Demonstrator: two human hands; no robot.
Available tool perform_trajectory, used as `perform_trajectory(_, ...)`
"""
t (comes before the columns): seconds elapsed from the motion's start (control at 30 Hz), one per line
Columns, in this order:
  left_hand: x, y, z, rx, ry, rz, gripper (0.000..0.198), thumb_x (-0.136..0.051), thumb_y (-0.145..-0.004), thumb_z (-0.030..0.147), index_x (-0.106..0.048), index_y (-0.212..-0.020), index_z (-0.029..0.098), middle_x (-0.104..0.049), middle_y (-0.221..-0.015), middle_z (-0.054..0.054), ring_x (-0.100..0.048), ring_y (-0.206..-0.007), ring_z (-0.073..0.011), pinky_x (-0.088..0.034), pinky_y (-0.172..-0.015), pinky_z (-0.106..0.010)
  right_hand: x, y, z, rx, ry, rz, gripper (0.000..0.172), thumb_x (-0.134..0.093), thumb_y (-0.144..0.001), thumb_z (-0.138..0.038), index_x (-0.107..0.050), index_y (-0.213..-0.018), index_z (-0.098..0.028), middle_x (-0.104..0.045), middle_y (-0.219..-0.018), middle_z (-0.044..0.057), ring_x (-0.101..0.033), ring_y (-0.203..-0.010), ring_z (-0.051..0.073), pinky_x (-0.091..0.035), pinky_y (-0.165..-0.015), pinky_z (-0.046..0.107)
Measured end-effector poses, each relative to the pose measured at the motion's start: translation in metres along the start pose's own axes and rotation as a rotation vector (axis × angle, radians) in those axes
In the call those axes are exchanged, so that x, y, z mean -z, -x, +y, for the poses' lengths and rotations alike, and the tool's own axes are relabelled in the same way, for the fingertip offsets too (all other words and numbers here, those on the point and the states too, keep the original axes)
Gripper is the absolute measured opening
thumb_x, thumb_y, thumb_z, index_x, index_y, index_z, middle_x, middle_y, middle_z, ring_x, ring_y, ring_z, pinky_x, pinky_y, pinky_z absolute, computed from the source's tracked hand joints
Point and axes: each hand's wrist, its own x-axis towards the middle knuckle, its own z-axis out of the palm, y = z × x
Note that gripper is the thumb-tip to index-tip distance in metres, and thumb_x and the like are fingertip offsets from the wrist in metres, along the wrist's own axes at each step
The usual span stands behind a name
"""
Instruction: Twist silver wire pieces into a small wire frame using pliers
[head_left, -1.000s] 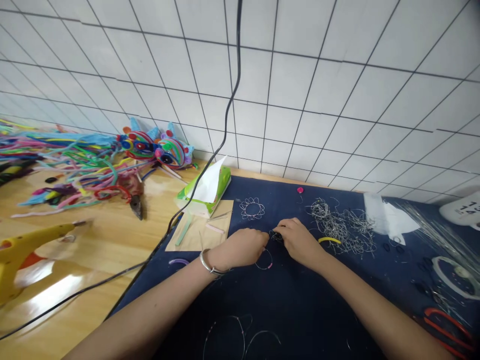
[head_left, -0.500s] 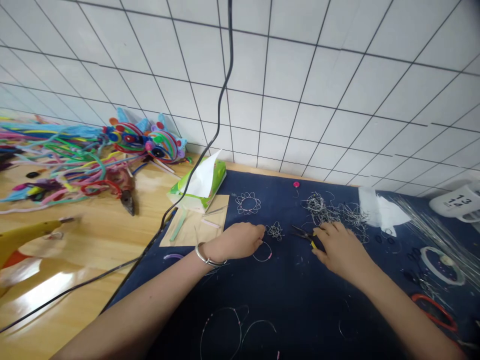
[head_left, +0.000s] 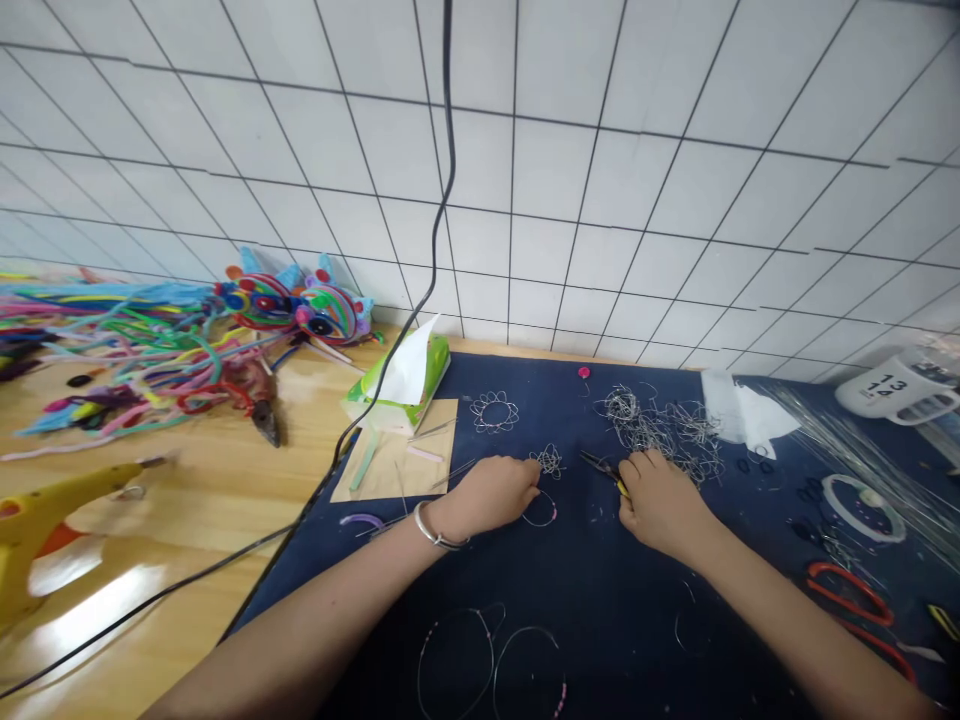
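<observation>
My left hand [head_left: 496, 495] is closed, its thumb and fingertips pinching a small wire ring [head_left: 554, 511] with pink beads. Just beyond those fingertips lies a small tangle of wire [head_left: 551, 460]. My right hand [head_left: 661, 505] is wrapped around the yellow-and-black handles of a pair of pliers [head_left: 600, 465], whose dark jaws point left toward the wire tangle. A flower-shaped wire ring [head_left: 494, 412] lies farther back on the dark blue mat [head_left: 600, 620]. Two larger wire loops [head_left: 493, 655] with small beads lie near the front.
Behind my right hand is a heap of wire pieces [head_left: 652, 425]. To the right are a white mug [head_left: 889, 395], straight wires [head_left: 855, 450], a white ring [head_left: 832, 495] and red-handled scissors [head_left: 847, 590]. Leftward lie a tissue pack [head_left: 431, 375], a black cable [head_left: 330, 475] and a yellow glue gun [head_left: 52, 515].
My right fingers have closed around the pliers' handles, where they lay more spread before. My left hand still pinches the wire ring. The camera view has shifted slightly.
</observation>
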Motion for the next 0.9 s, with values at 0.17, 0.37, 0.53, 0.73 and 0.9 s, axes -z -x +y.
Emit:
perform_trajectory(0.17, -0.009, 0.005, 0.013, -0.051, -0.072, 0.036, 0.025, -0.035, -0.084, 0.035, -0.052, -0.086, 0.016, -0.062, -0.076, -0.009, -0.06, -0.07, -0.0217, -0.045, -0.063, -0.032, -0.006, -0.004, -0.007, -0.11, 0.101, -0.075, 0.017, -0.04, -0.074, -0.014, -0.053, -0.085, -0.016, -0.053, -0.083, 0.013, -0.047, -0.085, 0.024, -0.038, -0.066, 0.032)
perform_trajectory(0.37, -0.015, 0.011, 0.019, -0.115, -0.152, 0.104, 0.021, -0.034, -0.084, 0.027, -0.05, -0.087, 0.014, -0.061, -0.075, -0.009, -0.061, -0.066, -0.0225, -0.046, -0.059, -0.034, 0.028, -0.011, 0.022, -0.174, -0.179, -0.343, 0.026, -0.036, -0.079, -0.016, -0.054, -0.097, -0.02, -0.059, -0.092, 0.008, -0.053, -0.087, 0.021, -0.04, -0.067, 0.029)
perform_trajectory(0.53, -0.016, 0.012, 0.018, -0.12, -0.156, 0.114, 0.018, -0.034, -0.082, 0.022, -0.05, -0.086, 0.013, -0.06, -0.074, -0.01, -0.061, -0.065, -0.021, -0.046, -0.06, -0.032, 0.067, 0.003, 0.052, -0.259, -0.965, -0.293, 0.04, -0.04, -0.081, -0.04, -0.045, -0.117, -0.026, -0.053, -0.116, 0.005, -0.045, -0.109, 0.023, -0.038, -0.087, 0.037)
perform_trajectory(0.73, -0.018, 0.012, 0.017, -0.133, -0.139, 0.122, 0.02, -0.034, -0.083, 0.026, -0.05, -0.087, 0.013, -0.061, -0.075, -0.01, -0.061, -0.066, -0.0221, -0.046, -0.06, -0.033, 0.061, 0.021, 0.038, -0.34, -1.729, 0.017, 0.043, -0.04, -0.08, -0.04, -0.038, -0.121, -0.027, -0.056, -0.108, 0.007, -0.049, -0.106, 0.023, -0.041, -0.083, 0.043)
perform_trajectory(0.9, -0.014, 0.01, 0.014, -0.098, -0.108, 0.074, 0.023, -0.035, -0.083, 0.03, -0.052, -0.087, 0.015, -0.062, -0.077, -0.01, -0.061, -0.069, -0.0217, -0.045, -0.063, -0.033, 0.048, 0.015, 0.006, -0.341, -1.507, -0.083, 0.044, -0.031, -0.082, -0.047, -0.037, -0.119, -0.024, -0.058, -0.089, 0.005, -0.057, -0.08, 0.018, -0.044, -0.069, 0.037)
